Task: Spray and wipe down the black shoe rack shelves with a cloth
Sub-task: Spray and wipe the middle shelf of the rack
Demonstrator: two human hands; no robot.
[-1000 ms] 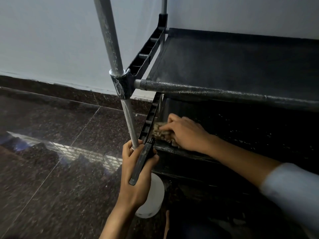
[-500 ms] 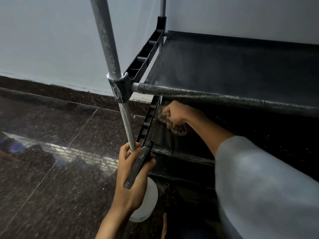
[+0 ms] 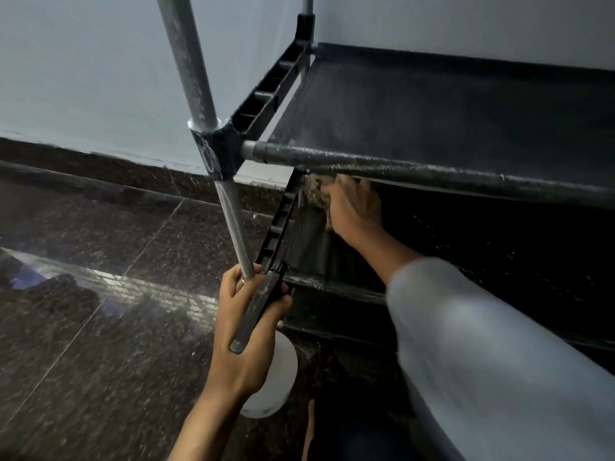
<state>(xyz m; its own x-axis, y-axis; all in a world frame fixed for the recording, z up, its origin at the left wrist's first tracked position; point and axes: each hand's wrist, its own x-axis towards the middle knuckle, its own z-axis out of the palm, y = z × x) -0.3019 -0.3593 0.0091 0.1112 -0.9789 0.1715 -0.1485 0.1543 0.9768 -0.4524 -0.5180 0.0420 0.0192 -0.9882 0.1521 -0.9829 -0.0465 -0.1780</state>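
Observation:
The black shoe rack fills the right half; its upper shelf [image 3: 449, 108] is dusty black fabric. My right hand [image 3: 354, 207] reaches under that shelf's front bar [image 3: 399, 169] and presses a brownish cloth [image 3: 314, 193] against the far left corner of the lower shelf [image 3: 312, 247]. My left hand [image 3: 246, 324] grips the rack's grey metal post [image 3: 233, 224] at its lower joint, together with the black trigger head [image 3: 259, 307] of a white spray bottle [image 3: 276, 377], which hangs below my palm.
The dark speckled tile floor [image 3: 100, 311] spreads to the left, with a pale wall [image 3: 83, 71] and dark skirting behind. The rack's black plastic side rails [image 3: 276, 84] run back towards the wall. My grey sleeve [image 3: 492, 354] covers the lower right.
My right hand has slid the cloth from the shelf's front edge back and up into the far left corner beneath the upper bar. My left hand has kept its grip.

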